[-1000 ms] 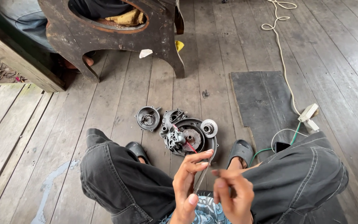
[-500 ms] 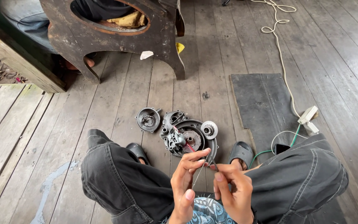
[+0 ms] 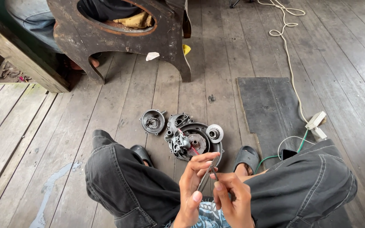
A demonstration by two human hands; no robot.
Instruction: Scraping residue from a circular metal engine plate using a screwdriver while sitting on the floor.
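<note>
Dark mat (image 3: 271, 109), white cord (image 3: 290, 63) w/ plug, wooden stool (image 3: 119, 40).

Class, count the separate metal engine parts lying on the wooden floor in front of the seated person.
3: a round cup-shaped housing at left, a large dark casing in the middle, and a small round silver part resting at its right edge. Smaller pieces may be hidden.

Across the 3 pictures the hands have closed in on each other. At first the left hand (image 3: 193, 185) and right hand (image 3: 232, 198) held apart, with a thin strand stretched between them. Now they sit together, fingertips nearly touching around a slim metal rod (image 3: 207, 175) that slants up between them, and the strand no longer shows. The left hand's fingers have curled over the rod's upper end, and both hands have lifted slightly toward the round engine cover (image 3: 197, 141).
</note>
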